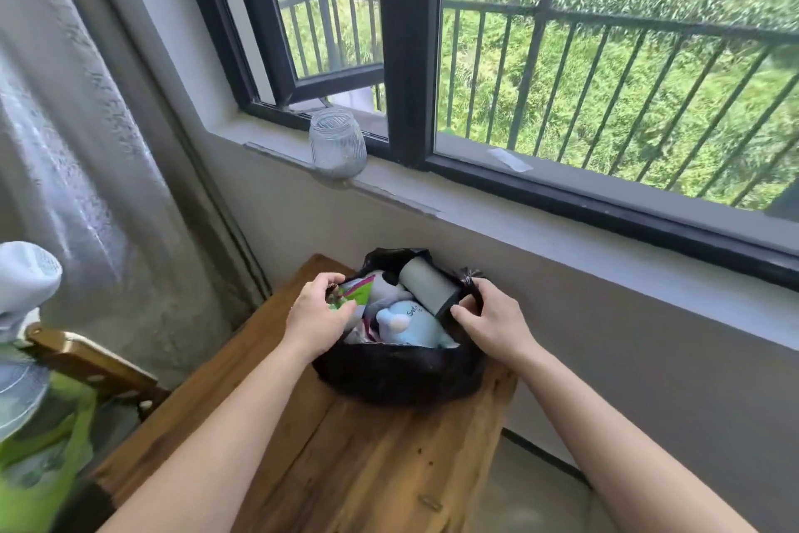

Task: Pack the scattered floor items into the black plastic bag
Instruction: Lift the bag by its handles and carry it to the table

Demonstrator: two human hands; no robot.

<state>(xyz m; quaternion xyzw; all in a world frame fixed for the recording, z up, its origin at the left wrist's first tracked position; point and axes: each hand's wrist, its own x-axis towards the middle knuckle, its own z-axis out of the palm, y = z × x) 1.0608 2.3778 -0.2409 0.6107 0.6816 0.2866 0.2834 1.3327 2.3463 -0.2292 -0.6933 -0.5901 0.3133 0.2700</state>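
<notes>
Beneath a wide black-framed window [605, 78] that looks onto railings and greenery, with a pale curtain [65, 121] hanging at the left, a person stands over a wooden table [367, 467] set against the wall.

The black plastic bag [397, 379] sits at the table's far end, just below the sill, with its mouth open and its sides slumped around a full load. The left hand [315, 316] has its fingers curled over the bag's left rim, beside a green packet [356, 290]. Whether they also catch the packet cannot be told. The right hand [493, 320] pinches the gathered film at the right rim, thumb and fingers closed on it.

Inside, a grey roll [426, 284] with a dark end leans across the top and stands partly above the rim. A pale blue pack [410, 323] with lettering lies just below it. A ribbed glass jar [337, 143] stands apart on the sill.

The bag looks thin, soft and slippery, with no stiffness of its own, and its load appears bulky rather than heavy. The two opposite rims, bunched into the fists, look like the safest hold. A lift from one side alone would likely tip the roll out.
</notes>
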